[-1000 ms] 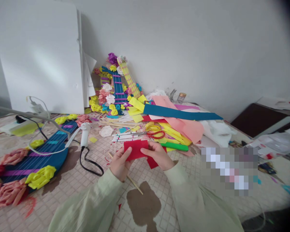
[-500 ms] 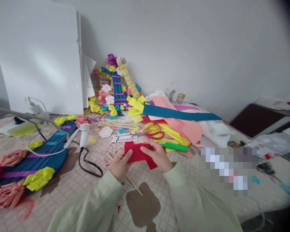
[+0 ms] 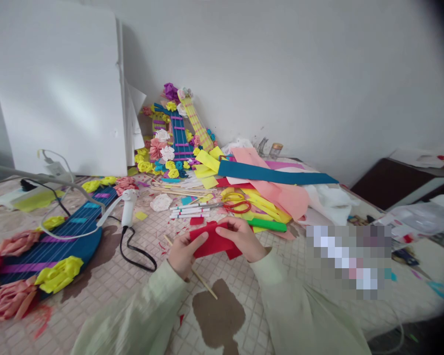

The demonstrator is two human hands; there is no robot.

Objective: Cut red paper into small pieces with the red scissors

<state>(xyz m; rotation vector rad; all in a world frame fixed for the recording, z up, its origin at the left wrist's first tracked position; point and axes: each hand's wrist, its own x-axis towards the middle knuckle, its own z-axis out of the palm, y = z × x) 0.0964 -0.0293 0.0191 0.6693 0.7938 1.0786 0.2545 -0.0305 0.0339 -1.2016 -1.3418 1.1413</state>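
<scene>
A folded piece of red crepe paper (image 3: 215,242) is stretched between my two hands above the table. My left hand (image 3: 182,253) pinches its left end with the thumb on top. The upper right part is gripped by my right hand (image 3: 243,238), thumb and fingers together, and a red flap hangs below. Just beyond the paper lies a small red scrap (image 3: 197,221). Under my left hand a thin wooden stick (image 3: 206,285) rests on the table, its middle hidden by the hand.
Red-handled scissors (image 3: 239,207), several markers (image 3: 189,212) and a green paper roll (image 3: 269,225) lie beyond my hands. To the left are a white glue gun (image 3: 129,211) with its cord and a blue flowered guitar (image 3: 82,230). Coloured paper strips (image 3: 277,173) pile up behind.
The red paper's upper left edge has come down and tilted, uncovering the small red scrap behind it. Both hands keep their grip and have barely moved.
</scene>
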